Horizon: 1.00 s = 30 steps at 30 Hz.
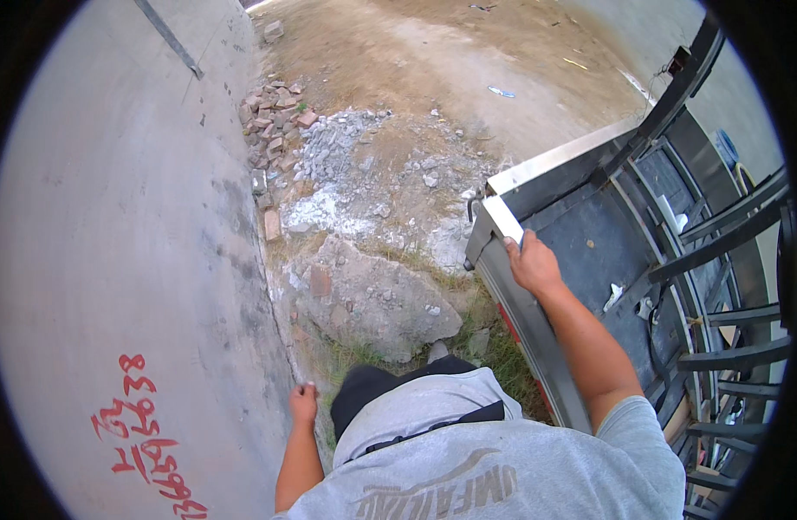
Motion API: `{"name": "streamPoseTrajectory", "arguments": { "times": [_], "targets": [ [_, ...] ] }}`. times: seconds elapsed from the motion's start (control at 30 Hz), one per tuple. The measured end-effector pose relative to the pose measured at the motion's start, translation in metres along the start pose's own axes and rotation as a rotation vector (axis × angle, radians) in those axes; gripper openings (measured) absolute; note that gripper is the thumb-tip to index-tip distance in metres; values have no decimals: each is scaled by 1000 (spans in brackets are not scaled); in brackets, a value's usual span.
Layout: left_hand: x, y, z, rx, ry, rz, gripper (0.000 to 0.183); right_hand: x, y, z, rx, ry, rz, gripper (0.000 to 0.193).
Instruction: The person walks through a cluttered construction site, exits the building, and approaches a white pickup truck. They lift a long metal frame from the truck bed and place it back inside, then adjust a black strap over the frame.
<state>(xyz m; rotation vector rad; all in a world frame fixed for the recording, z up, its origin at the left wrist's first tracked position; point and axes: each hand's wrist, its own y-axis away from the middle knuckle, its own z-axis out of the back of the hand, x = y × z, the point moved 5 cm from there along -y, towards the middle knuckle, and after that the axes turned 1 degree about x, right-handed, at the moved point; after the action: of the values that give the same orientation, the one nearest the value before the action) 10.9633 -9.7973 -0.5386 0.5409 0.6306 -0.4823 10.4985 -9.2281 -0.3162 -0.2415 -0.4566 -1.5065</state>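
My right hand [534, 262] is on the top edge of a grey metal side panel [530, 312] of a truck bed, near its corner. The thumb lies on the outer side, and the fingers curl over the rim toward the bed. Low beside the concrete wall hangs my left hand [303, 404], its fingers curled loosely with nothing seen in them. Inside the panel, the dark bed floor [580, 247] carries some white scraps [613, 297] and a dark strap [654, 334].
A tall grey wall [139, 243] with red writing runs along my left. Ahead lie a broken concrete slab [372, 299], pale rubble [338, 147] and a brick pile [273, 121], with dirt ground [442, 52] beyond. Curved metal bars [728, 238] rise over the truck bed at right.
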Motion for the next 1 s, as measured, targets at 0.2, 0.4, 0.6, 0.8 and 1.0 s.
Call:
{"name": "streamPoseTrajectory", "arguments": {
  "times": [0.2, 0.4, 0.6, 0.8, 1.0],
  "targets": [
    [-113, -93, 16, -52, 286, -14, 37, 20, -29, 1, 0, -66, -45, 53],
    [-99, -214, -54, 325, -72, 213, 39, 26, -36, 5, -20, -94, -169, 84],
    [-223, -385, -194, 668, -865, -1123, 33, 45, -96, 12, -12, -392, -396, 107],
    [-441, -592, -358, 961, -515, 110, 25, 7, -208, 22, -368, -384, -878, 118],
    [-716, -748, -496, 971, -355, -564, 23, 4, -234, 8, -497, -332, -1313, 63]
  ]
}}
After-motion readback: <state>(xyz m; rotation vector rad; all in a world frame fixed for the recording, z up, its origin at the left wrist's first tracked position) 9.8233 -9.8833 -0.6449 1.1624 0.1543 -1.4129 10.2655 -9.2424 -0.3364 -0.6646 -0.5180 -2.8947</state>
